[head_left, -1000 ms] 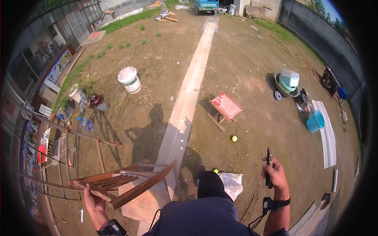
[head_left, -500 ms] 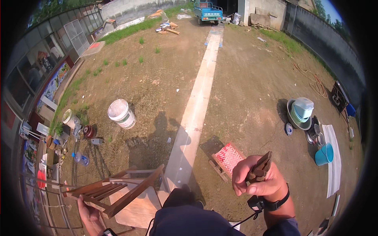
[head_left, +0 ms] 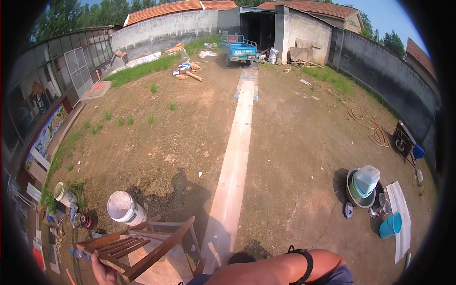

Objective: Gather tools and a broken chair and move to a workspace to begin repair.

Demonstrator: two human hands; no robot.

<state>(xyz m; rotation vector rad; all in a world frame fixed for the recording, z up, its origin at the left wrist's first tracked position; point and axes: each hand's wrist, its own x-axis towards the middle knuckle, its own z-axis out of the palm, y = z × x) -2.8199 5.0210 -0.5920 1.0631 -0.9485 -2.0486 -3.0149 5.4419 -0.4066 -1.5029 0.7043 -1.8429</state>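
While the left hand point(head_left: 102, 272) clasps the near rail of the wooden chair point(head_left: 162, 248), the right hand point(head_left: 261, 272) sits right of it, its fingers hidden and its grip untellable. Beyond the chair, a white bucket point(head_left: 126, 209) stands left of the pale strip's point(head_left: 232, 180) left edge.

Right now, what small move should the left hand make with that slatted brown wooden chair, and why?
Perhaps firm up the grip first: the left hand holds the slatted brown wooden chair only by its near end, and the far side appears close to the round white bucket in this view.
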